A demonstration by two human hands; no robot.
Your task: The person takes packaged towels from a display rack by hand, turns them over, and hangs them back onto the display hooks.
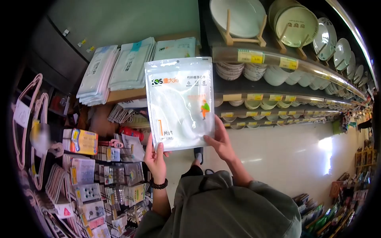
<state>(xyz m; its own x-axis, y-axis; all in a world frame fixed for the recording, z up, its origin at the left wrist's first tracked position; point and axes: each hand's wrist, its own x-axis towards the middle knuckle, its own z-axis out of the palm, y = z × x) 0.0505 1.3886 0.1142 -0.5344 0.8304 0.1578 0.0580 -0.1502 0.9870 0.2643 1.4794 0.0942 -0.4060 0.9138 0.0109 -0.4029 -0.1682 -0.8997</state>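
In front of my chest I hold up a white plastic packet [180,105] with a resealable top, printed with Chinese text, a green and orange logo and a small cartoon figure. My left hand [155,158] pinches its lower left corner between thumb and fingers. A dark beaded bracelet sits on that wrist. My right hand [219,142] grips the lower right edge, thumb on the front and fingers behind. Beyond the packet, stacks of similar white packets [133,63] lie on a cardboard box [127,94].
Shelves on the right hold white plates [238,18] on wooden stands and stacked bowls [278,74] above yellow price tags [256,56]. On the left hang pink clothes hangers [27,115] and small packaged goods [85,170]. A pale floor [270,154] lies between the displays.
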